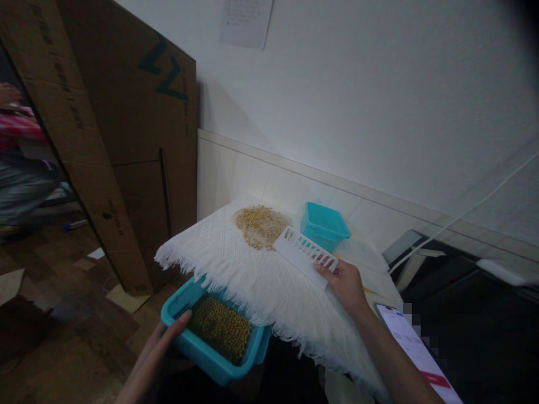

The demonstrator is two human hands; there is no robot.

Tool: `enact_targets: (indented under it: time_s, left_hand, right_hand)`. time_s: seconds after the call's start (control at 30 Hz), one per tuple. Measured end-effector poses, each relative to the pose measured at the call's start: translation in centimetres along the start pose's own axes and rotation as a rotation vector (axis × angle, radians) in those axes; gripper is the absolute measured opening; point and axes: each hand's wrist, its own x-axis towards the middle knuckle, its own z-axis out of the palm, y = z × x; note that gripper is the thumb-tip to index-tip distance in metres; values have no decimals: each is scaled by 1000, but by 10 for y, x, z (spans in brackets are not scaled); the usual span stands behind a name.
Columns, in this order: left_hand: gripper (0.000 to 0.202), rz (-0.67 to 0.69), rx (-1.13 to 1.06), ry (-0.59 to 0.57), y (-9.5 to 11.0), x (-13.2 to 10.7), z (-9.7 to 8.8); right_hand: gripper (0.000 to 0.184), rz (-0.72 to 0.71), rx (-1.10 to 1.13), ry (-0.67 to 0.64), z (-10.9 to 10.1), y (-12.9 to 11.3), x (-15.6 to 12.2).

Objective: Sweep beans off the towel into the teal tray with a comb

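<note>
My left hand [174, 331] grips the left rim of a teal plastic basket [223, 371], thumb over the edge. Yellowish beans, which look like soybeans [225, 328], fill its bottom, with a darker green patch towards the left. The basket is held below the table's front edge, partly under a cloth fringe. In my right hand [347, 283] is a white slotted plastic strip [301, 255], pinched at its right end. Its far left end reaches the right side of a loose pile of soybeans [259, 224] spread on the white fringed cloth [210, 241].
A second teal basket [324, 221] stands at the back of the table by the wall. A lit phone [415, 350] lies at the right. A tall cardboard box [138, 140] stands on the left, with a person in a red checked sleeve [21, 128] beyond it. A white cable [471, 205] crosses at right.
</note>
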Motion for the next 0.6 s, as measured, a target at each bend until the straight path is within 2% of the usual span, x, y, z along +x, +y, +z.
enact_targets:
  time_s: [0.2, 0.47, 0.6]
  left_hand:
    - [90, -12, -10, 2, -6, 5, -4]
    - [97, 26, -32, 36, -3, 1, 0]
    - [95, -3, -33, 43, -2, 1, 1]
  right_hand:
    - [45, 17, -15, -5, -1, 1, 1]
    - [49, 19, 54, -58, 4, -5, -1]
    - [52, 9, 58, -54, 10, -3, 0]
